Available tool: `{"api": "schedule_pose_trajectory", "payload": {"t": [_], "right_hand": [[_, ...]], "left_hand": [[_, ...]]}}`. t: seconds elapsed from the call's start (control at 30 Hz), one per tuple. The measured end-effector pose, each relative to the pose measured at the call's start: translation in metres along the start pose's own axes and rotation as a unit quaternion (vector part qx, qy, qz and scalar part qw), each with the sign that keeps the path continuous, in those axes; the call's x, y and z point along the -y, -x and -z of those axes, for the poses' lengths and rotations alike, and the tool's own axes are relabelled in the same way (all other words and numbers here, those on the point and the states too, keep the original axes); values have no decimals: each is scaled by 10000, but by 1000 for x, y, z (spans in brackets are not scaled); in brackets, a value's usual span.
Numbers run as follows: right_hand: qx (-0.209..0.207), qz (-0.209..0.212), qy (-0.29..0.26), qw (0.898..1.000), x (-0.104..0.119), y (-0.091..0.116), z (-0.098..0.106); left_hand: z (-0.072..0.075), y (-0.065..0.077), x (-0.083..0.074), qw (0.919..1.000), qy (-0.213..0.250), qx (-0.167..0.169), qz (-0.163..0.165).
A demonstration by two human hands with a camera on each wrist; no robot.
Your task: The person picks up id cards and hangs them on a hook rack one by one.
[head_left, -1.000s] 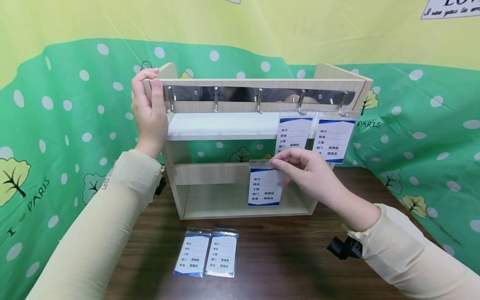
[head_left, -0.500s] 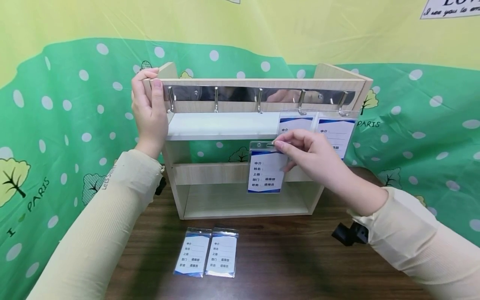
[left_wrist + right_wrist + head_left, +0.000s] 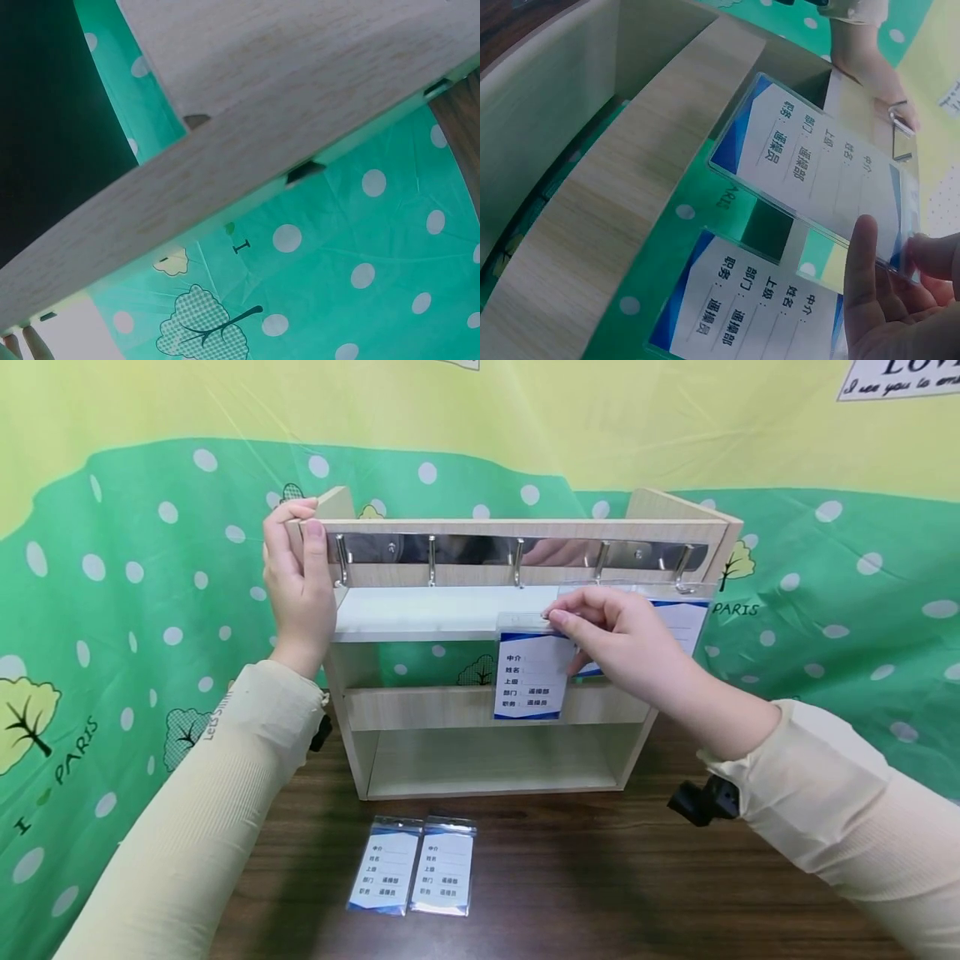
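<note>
My right hand [image 3: 618,631] pinches the top edge of a clear badge holder [image 3: 531,675] with a blue-and-white card, between thumb and fingers. The badge holder hangs upright in front of the shelf, below the middle hook [image 3: 518,560]. The right wrist view shows the same badge holder [image 3: 810,169] and the right hand [image 3: 900,300] at its top. With thumb in front and fingers behind, my left hand [image 3: 300,585] grips the upper left corner of the wooden shelf [image 3: 420,706]. Two badge holders hang from the right hooks; my right hand partly covers them.
Two more badge holders, one on the left [image 3: 386,868] and one beside it [image 3: 444,870], lie flat on the dark wooden table [image 3: 555,877]. A metal hook rail [image 3: 472,550] runs along the shelf's upper board. A patterned green and yellow cloth [image 3: 135,568] hangs behind.
My right hand has raised the badge holder from the lower compartment's height to just under the hook rail. My left hand stays on the shelf corner.
</note>
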State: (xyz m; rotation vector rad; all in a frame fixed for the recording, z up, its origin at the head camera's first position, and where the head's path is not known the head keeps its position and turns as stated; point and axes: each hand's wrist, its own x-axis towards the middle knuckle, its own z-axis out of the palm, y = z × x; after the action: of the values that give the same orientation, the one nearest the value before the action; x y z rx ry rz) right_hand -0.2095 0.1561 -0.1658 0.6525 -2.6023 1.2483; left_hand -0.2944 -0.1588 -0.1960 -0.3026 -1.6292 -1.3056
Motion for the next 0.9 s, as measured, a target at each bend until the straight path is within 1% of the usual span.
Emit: {"api": "schedule_pose_trajectory", "payload": {"t": [0.17, 0.53, 0.9], "right_hand": [[-181, 22, -24, 9998, 6, -6, 0], [-193, -155, 238, 9994, 16, -19, -3], [-460, -225, 380, 9980, 20, -28, -7]], "left_hand": [[0, 0, 0, 10000, -29, -4, -1], [1, 0, -2, 10000, -28, 17, -27], [2, 0, -3, 10000, -19, 22, -31]]}}
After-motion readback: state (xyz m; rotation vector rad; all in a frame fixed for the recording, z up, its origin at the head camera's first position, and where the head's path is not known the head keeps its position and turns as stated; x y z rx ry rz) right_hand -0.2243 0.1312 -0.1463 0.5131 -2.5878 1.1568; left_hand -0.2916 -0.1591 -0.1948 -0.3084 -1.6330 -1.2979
